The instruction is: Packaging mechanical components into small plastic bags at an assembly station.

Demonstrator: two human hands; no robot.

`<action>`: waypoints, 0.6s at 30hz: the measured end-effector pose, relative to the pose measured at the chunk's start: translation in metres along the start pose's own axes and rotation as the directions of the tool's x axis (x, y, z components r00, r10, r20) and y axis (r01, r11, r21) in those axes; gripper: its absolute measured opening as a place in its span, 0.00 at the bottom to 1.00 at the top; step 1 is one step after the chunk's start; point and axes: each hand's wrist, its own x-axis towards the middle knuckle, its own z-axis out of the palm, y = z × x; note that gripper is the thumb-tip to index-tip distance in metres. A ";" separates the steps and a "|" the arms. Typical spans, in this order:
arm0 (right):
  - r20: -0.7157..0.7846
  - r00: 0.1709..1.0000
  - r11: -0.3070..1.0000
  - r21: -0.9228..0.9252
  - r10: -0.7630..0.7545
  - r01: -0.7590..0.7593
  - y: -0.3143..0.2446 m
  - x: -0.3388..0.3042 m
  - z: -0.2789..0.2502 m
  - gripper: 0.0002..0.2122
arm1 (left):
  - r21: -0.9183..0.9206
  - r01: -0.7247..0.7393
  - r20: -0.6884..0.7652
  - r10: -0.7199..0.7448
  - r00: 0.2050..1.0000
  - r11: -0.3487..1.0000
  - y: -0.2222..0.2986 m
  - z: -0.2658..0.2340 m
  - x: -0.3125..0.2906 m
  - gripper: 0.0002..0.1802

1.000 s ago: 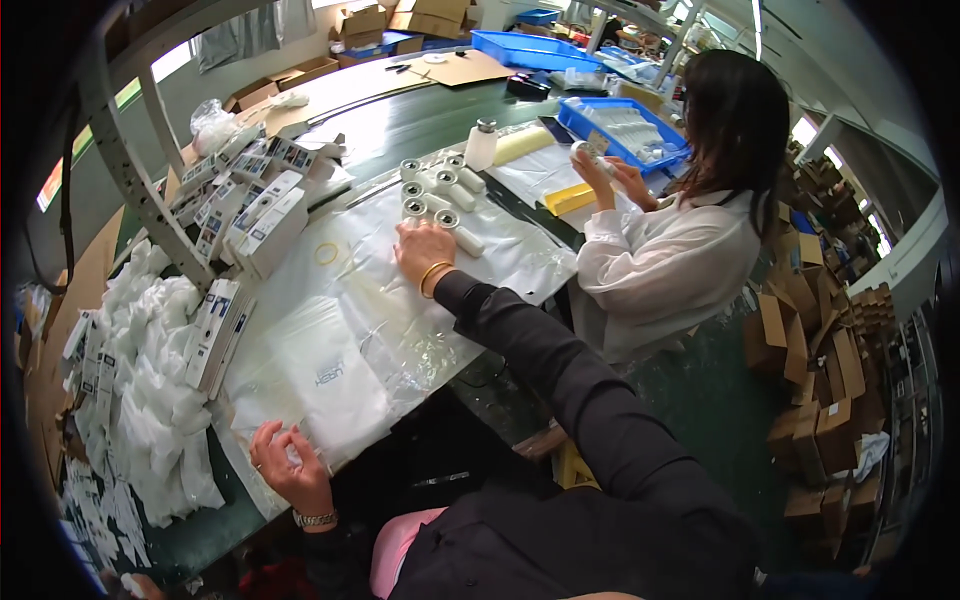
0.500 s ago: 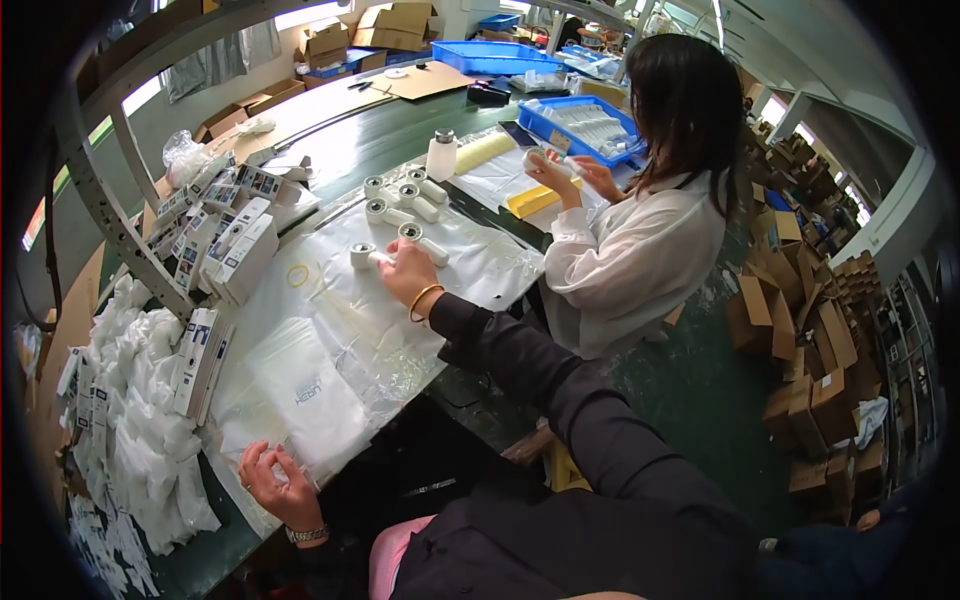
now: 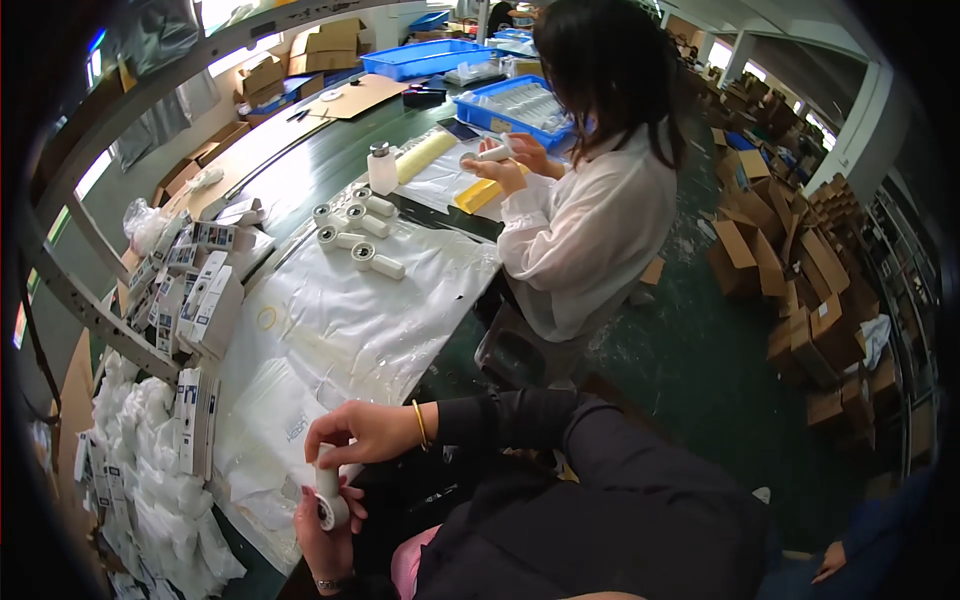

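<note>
While left hand (image 3: 325,525) cups white tube (image 3: 328,492), right hand (image 3: 365,432) pinches its top.

- The left hand (image 3: 322,530) is partly hidden behind the small white cylindrical tube with a dark cap (image 3: 328,492).
- The right hand (image 3: 362,432) covers that tube's top.
- Print on the white cartons (image 3: 205,305) is too small to tell.

- Your left hand (image 3: 325,530) grips a white tube (image 3: 328,492) by its capped end.
- Your right hand (image 3: 365,432) pinches the tube's top.
- More white tubes (image 3: 360,235) lie on the plastic sheet (image 3: 370,320).
- A co-worker (image 3: 590,200) stands near.
</note>
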 end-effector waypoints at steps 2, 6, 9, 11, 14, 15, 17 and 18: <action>0.045 0.997 0.998 -0.006 -0.057 0.057 -0.005 -0.004 0.005 0.06 | 0.041 0.042 0.048 -0.044 0.998 0.998 -0.005 -0.007 -0.001 0.31; -0.330 0.859 0.823 -0.543 -0.390 0.165 0.016 -0.010 0.004 0.07 | 0.008 0.050 0.112 -0.051 0.992 0.999 -0.007 0.002 -0.006 0.27; -0.339 0.884 0.768 -0.640 -0.321 0.034 0.008 -0.022 0.016 0.09 | 0.037 -0.088 -0.209 0.094 0.973 0.995 -0.010 0.015 -0.020 0.25; -0.330 0.903 0.744 -0.668 -0.275 -0.017 0.000 -0.031 0.024 0.09 | 0.000 -0.140 -0.211 0.136 0.968 0.990 -0.015 0.009 -0.014 0.26; -0.056 0.895 0.575 -0.784 -0.443 0.236 -0.010 -0.047 0.047 0.18 | -0.088 -0.215 -0.219 0.191 0.957 0.973 -0.027 0.008 -0.017 0.31; -0.036 0.884 0.540 -0.803 -0.466 0.252 -0.010 -0.049 0.052 0.22 | -0.102 -0.214 -0.234 0.186 0.954 0.971 -0.024 0.021 -0.010 0.36; -0.020 0.910 0.498 -0.842 -0.414 0.208 -0.009 -0.056 0.056 0.30 | -0.086 -0.212 -0.111 0.202 0.973 0.973 -0.020 0.034 -0.005 0.36; -0.026 0.925 0.515 -0.837 -0.380 0.188 -0.012 -0.056 0.054 0.30 | -0.062 -0.218 -0.096 0.212 0.973 0.974 -0.019 0.038 -0.004 0.36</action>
